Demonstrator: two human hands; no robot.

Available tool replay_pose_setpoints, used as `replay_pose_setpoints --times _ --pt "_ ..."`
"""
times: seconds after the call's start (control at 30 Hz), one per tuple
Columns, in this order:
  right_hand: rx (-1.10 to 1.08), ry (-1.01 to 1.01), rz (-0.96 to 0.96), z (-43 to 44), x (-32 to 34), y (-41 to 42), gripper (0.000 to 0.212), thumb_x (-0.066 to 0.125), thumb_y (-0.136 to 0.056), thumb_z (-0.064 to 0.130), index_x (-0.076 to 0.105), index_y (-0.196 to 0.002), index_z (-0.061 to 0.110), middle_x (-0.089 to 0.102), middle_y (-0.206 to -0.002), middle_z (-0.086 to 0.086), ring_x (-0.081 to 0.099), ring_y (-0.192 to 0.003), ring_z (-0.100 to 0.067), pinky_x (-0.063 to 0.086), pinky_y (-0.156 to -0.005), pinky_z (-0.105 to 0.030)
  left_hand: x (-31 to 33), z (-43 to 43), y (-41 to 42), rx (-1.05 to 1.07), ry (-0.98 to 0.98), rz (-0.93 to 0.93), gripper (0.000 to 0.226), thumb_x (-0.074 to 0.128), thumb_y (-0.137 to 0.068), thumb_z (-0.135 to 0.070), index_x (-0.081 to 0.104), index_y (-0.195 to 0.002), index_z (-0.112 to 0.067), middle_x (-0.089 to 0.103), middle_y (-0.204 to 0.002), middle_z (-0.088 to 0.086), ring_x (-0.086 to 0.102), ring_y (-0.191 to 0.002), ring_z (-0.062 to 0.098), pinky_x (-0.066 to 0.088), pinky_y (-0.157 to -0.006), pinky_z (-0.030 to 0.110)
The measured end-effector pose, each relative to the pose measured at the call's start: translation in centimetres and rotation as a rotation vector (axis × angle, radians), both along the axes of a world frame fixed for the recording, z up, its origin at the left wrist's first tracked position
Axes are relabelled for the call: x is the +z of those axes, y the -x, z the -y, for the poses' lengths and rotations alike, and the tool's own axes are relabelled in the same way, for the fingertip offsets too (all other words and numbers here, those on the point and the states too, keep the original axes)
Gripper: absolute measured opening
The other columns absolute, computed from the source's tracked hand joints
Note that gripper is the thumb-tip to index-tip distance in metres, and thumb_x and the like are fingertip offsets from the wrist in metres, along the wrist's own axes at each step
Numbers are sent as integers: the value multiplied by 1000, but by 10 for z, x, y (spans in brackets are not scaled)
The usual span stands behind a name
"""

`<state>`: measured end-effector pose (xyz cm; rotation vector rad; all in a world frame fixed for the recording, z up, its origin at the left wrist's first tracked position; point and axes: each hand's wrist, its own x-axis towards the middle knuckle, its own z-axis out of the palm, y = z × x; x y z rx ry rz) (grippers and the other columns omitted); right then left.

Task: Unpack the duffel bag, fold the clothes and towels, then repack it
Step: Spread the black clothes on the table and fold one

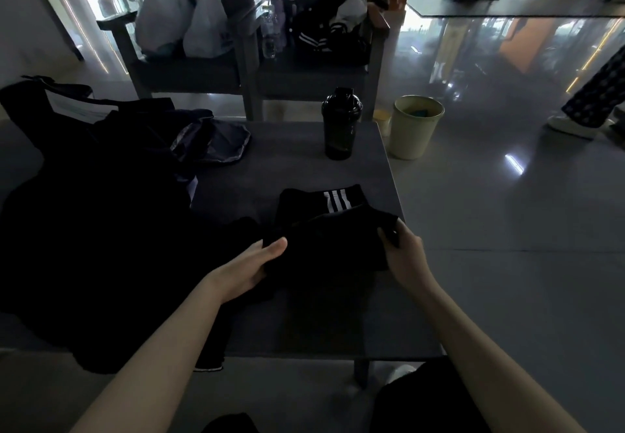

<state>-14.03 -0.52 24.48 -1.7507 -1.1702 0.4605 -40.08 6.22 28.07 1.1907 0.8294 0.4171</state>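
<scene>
A black garment [324,250] lies folded on the grey table [291,158] in front of me. My left hand [252,267] grips its left edge, thumb on top. My right hand [402,256] pinches its right corner. Just behind it sits a folded black piece with three white stripes [334,201]. A large black duffel bag [91,216] spreads over the table's left side, with dark cloth [211,140] spilling from its top. The scene is dim, so folds in the black fabric are hard to make out.
A black shaker bottle [341,124] stands at the table's far edge. A pale bin [416,128] sits on the floor to the right. Chairs behind hold plastic bags [182,16] and dark clothing [324,36]. A person's leg [588,97] shows at far right.
</scene>
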Motion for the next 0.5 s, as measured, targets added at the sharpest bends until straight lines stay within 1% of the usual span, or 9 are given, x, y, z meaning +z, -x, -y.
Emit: replay_pose_setpoints --times 0.07,0.13,0.2,0.23,0.27,0.37,0.4,0.43,0.5 --pt "-39 -34 17 -11 3 1 14 54 -94 9 62 -106 6 61 -75 0 57 -67 -16 39 -58 -26 -6 -3 2 -3 -16 -15 77 83 -56 -56 59 -118 -18 69 -115 -1 64 -108 12 50 -93 26" --pt "-69 -30 11 -23 6 3 15 54 -94 12 62 -106 7 61 -76 1 58 -71 -16 38 -62 -26 -7 -7 -4 37 -136 -150 57 82 -68 -37 58 -118 -22 68 -113 -3 64 -106 10 48 -99 31" --pt "-74 -1 -18 -34 6 5 16 54 -95 14 63 -106 9 63 -78 2 60 -74 -16 41 -66 -27 -5 -12 -18 165 -220 -185 35 72 -83 -19 60 -116 -18 69 -108 -2 67 -97 10 52 -91 26" --pt "-82 6 -48 -38 6 5 15 54 -95 15 63 -104 10 64 -79 2 61 -76 -16 42 -67 -26 -6 -15 -24 220 -241 -170 32 67 -87 -16 60 -118 -16 69 -107 -1 66 -96 11 53 -85 22" --pt "-92 8 -84 -42 7 5 13 54 -95 17 64 -101 10 64 -78 3 61 -75 -15 42 -66 -23 -7 -18 -30 259 -268 -167 30 64 -90 -16 59 -120 -15 68 -108 0 66 -98 12 52 -83 20" --pt "-99 3 -222 -49 14 3 6 56 -93 21 62 -93 19 64 -78 9 60 -74 -9 42 -60 -12 -16 -27 -40 278 -423 -233 29 57 -94 -18 54 -123 -21 63 -113 -5 60 -107 12 47 -91 23" --pt "-79 6 -284 -48 15 3 8 57 -92 20 61 -98 24 64 -83 12 60 -77 -5 43 -63 -12 -19 -29 -43 278 -472 -252 30 55 -95 -18 53 -125 -23 62 -112 -9 59 -108 10 46 -92 23" --pt "-55 12 -333 -47 15 3 17 59 -90 18 59 -105 26 63 -88 14 60 -81 -2 44 -67 -13 -21 -30 -45 288 -517 -272 32 53 -96 -19 51 -128 -24 60 -111 -11 58 -108 8 44 -91 22" --pt "-40 13 -330 -44 12 2 35 61 -87 11 55 -119 23 62 -95 15 59 -88 -1 45 -72 -15 -24 -32 -50 305 -586 -307 35 50 -98 -21 48 -132 -24 59 -112 -13 57 -106 6 44 -92 22"
